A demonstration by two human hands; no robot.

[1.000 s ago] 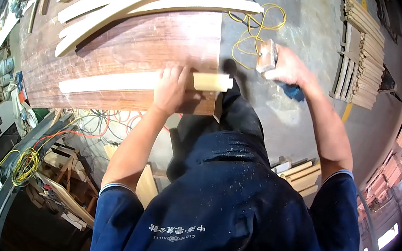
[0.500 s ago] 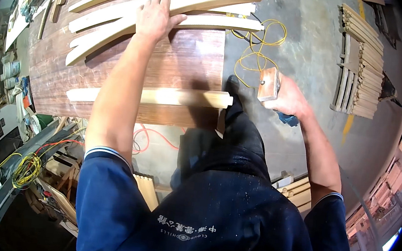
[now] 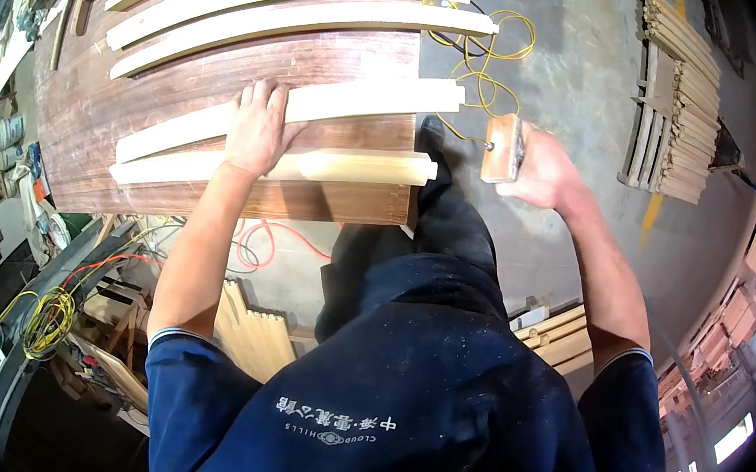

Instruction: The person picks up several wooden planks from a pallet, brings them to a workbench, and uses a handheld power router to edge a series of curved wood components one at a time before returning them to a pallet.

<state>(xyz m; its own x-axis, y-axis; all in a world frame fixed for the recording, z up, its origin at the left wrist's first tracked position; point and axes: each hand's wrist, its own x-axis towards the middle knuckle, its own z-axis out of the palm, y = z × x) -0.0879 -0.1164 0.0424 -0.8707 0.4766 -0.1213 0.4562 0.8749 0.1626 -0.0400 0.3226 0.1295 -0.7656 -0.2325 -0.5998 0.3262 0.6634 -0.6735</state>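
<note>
My left hand (image 3: 258,127) is closed over a pale curved wooden rail (image 3: 370,100), which has a tenon at its right end. The rail lies on the brown table (image 3: 343,48), angled just beyond a second pale rail (image 3: 349,166) along the near edge. Off the table's right end, my right hand (image 3: 544,169) grips what looks like a trim router (image 3: 502,150). Its brown rectangular base faces left, and a small dark bit sticks out of it. The hand hides most of the tool's body.
More curved rails (image 3: 308,28) lie across the far part of the table. A yellow cord (image 3: 512,37) loops on the floor past the table's right end. Stacked wooden pieces (image 3: 688,132) stand farther right. Coiled cables (image 3: 49,324) hang at the lower left.
My left hand has drawn one curved rail off the group at the back, toward me, beside the near rail. My right hand and its tool have shifted only slightly.
</note>
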